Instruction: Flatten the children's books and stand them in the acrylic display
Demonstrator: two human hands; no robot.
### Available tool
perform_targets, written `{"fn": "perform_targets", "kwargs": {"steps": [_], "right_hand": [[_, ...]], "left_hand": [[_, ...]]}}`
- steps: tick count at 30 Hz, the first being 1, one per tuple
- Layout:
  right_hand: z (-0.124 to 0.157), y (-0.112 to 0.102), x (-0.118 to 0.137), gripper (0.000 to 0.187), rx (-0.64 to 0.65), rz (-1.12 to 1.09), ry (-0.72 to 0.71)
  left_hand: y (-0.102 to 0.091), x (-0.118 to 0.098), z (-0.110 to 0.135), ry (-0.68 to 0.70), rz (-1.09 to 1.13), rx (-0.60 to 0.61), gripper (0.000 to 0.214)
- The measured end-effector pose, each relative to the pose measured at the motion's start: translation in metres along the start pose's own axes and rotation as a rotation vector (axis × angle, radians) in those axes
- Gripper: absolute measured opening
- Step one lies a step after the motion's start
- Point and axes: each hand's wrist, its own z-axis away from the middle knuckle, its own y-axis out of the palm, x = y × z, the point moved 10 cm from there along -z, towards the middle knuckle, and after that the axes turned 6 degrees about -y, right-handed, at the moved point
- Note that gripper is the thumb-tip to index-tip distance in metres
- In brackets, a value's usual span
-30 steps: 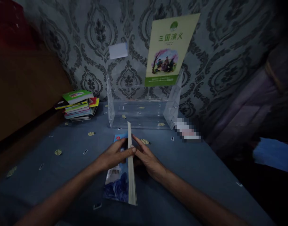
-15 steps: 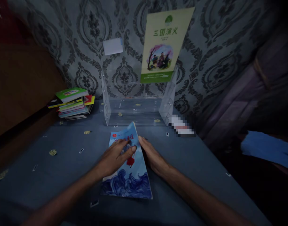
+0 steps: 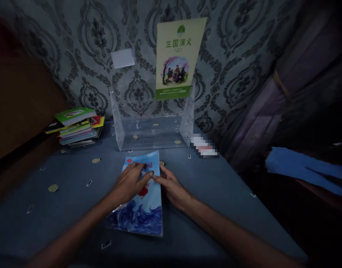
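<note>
A blue book (image 3: pixel 143 212) with a wave picture and a red figure lies flat, cover up, on the blue cloth-covered table (image 3: pixel 61 201). My left hand (image 3: pixel 130 182) rests flat on its cover, fingers stretched out. My right hand (image 3: pixel 172 188) lies along the book's right edge, thumb on the cover, fingers hooked at the edge. Behind the book stands a clear acrylic display rack (image 3: pixel 152 128). A green book (image 3: pixel 178 59) stands upright in the rack's upper right tier.
A stack of several colourful books (image 3: pixel 76 126) lies at the back left by a brown board. A white card (image 3: pixel 122 58) sticks on the patterned wallpaper. A curtain (image 3: pixel 271 96) hangs at the right, with something blue (image 3: pixel 304 169) below it. A blurred-out item (image 3: pixel 204 147) lies right of the rack.
The blue book stood on edge between my hands a second ago; it has since dropped shut and flat, cover up. My left hand moved onto the cover.
</note>
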Motion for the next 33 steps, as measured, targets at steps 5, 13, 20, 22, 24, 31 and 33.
{"fn": "perform_targets", "kwargs": {"steps": [5,13,20,22,24,31,33], "right_hand": [[0.018,0.031,-0.008,0.067,0.199,0.001,-0.006],[0.016,-0.005,-0.022,0.081,0.203,0.102,0.081],[-0.031,-0.066,0.024,0.058,-0.021,0.251,-0.224],[-0.039,-0.065,0.025,0.057,0.0,0.249,-0.222],[-0.043,-0.062,0.024,0.055,0.017,0.246,-0.225],[-0.038,-0.057,0.02,0.058,0.066,0.233,-0.211],[-0.037,-0.058,0.021,0.058,0.059,0.222,-0.197]], "left_hand": [[0.0,-0.007,-0.022,-0.057,-0.163,0.094,0.047],[0.0,-0.016,-0.014,-0.095,-0.28,0.025,0.029],[0.019,-0.011,-0.018,-0.056,-0.189,-0.086,0.027],[0.022,-0.01,-0.018,-0.049,-0.133,-0.108,0.027],[0.024,-0.009,-0.017,-0.035,-0.081,-0.124,0.03],[0.026,-0.005,-0.019,-0.023,0.014,-0.13,0.034],[0.026,-0.005,-0.02,-0.02,0.021,-0.129,0.032]]}}
